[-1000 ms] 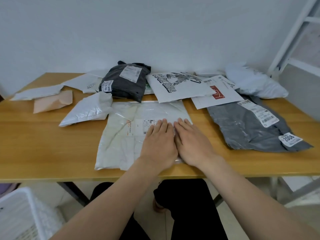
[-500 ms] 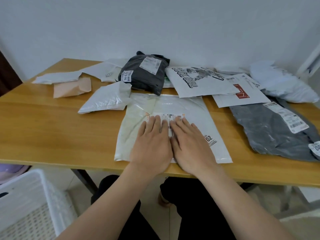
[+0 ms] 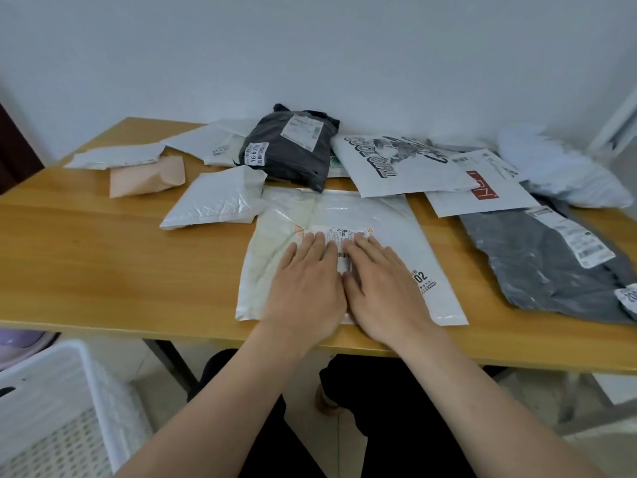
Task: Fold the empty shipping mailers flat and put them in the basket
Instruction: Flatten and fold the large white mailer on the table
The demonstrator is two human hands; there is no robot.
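A large white mailer (image 3: 375,215) with a shipping label lies spread out at the table's front edge. My left hand (image 3: 306,288) and my right hand (image 3: 382,288) rest flat on it side by side, palms down, fingers stretched over the label, gripping nothing. A white plastic basket (image 3: 51,408) stands on the floor at the lower left, below the table. Other mailers lie around: a small white one (image 3: 213,201), a black one (image 3: 293,146), a printed white one (image 3: 396,167), a grey one (image 3: 544,263).
A tan envelope (image 3: 144,175) and white mailers (image 3: 117,157) lie at the back left of the wooden table (image 3: 103,263). A crumpled white bag (image 3: 558,170) sits at the back right, next to a white frame (image 3: 617,122). My dark-clothed legs show under the table.
The view has swung left, bringing more of the basket in. Both hands have slid a little forward on the white mailer, still pressed flat together.
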